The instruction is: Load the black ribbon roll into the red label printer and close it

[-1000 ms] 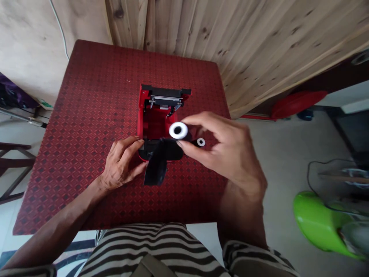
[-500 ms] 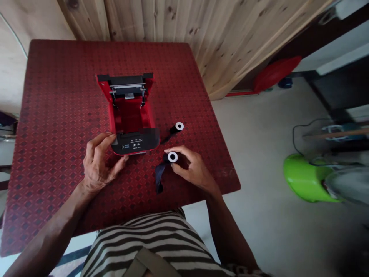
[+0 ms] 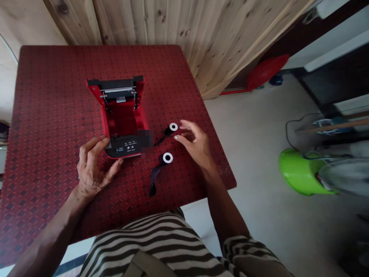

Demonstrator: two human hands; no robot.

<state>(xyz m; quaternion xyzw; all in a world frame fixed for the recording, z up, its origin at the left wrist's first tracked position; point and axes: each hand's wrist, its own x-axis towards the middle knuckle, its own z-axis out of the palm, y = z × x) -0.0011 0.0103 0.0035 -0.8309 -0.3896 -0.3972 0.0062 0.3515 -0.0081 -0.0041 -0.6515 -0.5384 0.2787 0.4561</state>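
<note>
A red and black receipt printer [image 3: 128, 144] lies on the table with its lid raised and its red paper bay bare. My left hand [image 3: 93, 167] grips its near left corner, fingers on top and thumb at the front edge. Two small dark paper rolls with white ends lie right of the printer. Close to the farther roll [image 3: 173, 127], my right hand [image 3: 194, 144] is open, thumb and fingers apart, holding nothing. The nearer roll [image 3: 167, 157] has a loose dark strip trailing toward me.
The red patterned table [image 3: 52, 96] stands against a wooden plank wall [image 3: 129, 23]. On the floor to the right are a bright green tub [image 3: 294, 173] and a cable. A red object [image 3: 268, 71] leans farther back.
My right hand has let go of the nearer roll and moved away from me, beside the farther roll. My left hand stays on the printer. The whole view has shifted slightly.
</note>
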